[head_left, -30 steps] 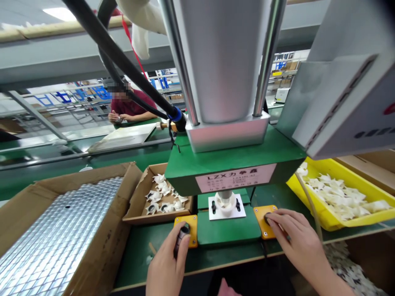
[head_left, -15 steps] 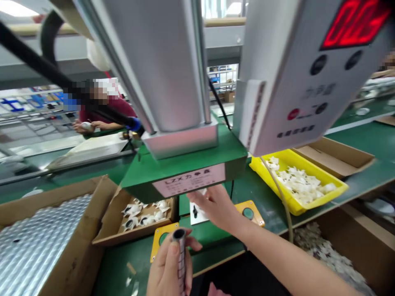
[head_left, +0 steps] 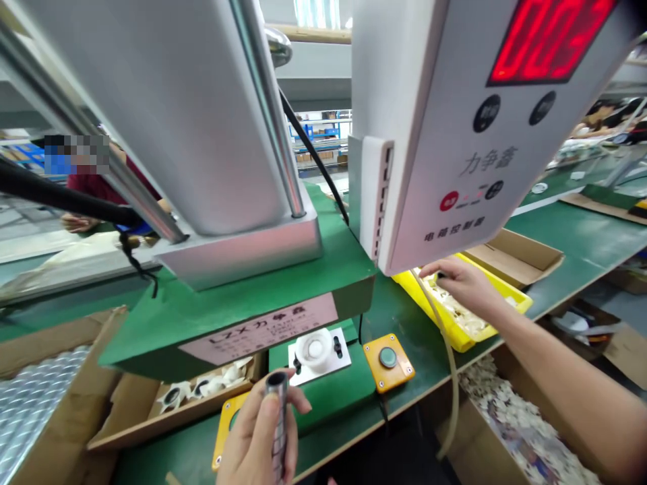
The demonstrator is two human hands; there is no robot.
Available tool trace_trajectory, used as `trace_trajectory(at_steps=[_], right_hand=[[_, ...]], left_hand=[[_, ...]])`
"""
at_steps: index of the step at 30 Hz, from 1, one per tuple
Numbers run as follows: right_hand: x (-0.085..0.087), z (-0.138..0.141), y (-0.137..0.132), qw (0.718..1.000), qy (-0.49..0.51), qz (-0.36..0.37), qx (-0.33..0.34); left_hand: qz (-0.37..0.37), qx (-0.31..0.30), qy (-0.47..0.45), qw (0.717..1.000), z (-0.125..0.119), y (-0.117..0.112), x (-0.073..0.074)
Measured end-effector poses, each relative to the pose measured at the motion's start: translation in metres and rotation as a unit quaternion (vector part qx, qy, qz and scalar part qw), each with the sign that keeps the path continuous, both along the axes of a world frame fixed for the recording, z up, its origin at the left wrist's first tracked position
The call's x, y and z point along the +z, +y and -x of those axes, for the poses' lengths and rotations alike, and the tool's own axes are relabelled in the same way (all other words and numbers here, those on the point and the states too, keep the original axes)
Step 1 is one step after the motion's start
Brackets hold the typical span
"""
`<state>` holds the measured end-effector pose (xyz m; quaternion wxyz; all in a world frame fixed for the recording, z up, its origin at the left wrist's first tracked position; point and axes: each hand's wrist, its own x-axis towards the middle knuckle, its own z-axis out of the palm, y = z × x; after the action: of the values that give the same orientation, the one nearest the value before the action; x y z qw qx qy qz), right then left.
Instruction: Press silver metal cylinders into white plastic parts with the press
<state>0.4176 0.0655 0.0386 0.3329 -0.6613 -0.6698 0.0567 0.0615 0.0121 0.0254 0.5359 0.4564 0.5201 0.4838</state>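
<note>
With our left hand (head_left: 253, 438) we hold a shiny tube (head_left: 280, 434), open end up, near the green press (head_left: 253, 291). Our right hand (head_left: 468, 288) is over the yellow bin (head_left: 459, 341) of white pieces (head_left: 470, 325) on the tabletop (head_left: 589, 236). It is curled, but we cannot tell if it grips anything. A round white part (head_left: 314, 349) sits under the press.

Distant shelving (head_left: 326, 133) beyond green workbench (head_left: 596, 230)
</note>
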Motion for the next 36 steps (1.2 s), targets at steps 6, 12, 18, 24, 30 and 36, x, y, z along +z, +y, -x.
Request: trace_trajectory(at_steps=[6,12,18,24,30,36], right_hand=[[-0.038,-0.088,0.039,0.979,-0.156,0.130,-0.031],[-0.077,-0.099,0.055,0.957,-0.216,0.190,-0.039],[-0.057,-0.098,0.043,0.957,-0.234,0.150,-0.083],[0.001,-0.013,-0.004,0.967,-0.242,0.001,-0.083],[0.029,0.120,-0.018,0.962,-0.203,-0.042,0.180],[0.029,0.169,0.012,0.925,-0.272,-0.076,0.255]], left_hand=[[-0.083,-0.050,-0.031,0.995,-0.025,0.023,0.011],[-0.120,-0.061,-0.055,0.989,-0.043,0.033,0.017],[-0.135,-0.082,-0.090,0.983,-0.047,0.041,0.012],[-0.088,-0.050,-0.091,0.991,-0.046,0.033,0.014],[-0.044,-0.032,-0.154,0.987,-0.030,0.017,0.009],[-0.044,0.043,-0.154,0.986,-0.006,0.001,0.005]])
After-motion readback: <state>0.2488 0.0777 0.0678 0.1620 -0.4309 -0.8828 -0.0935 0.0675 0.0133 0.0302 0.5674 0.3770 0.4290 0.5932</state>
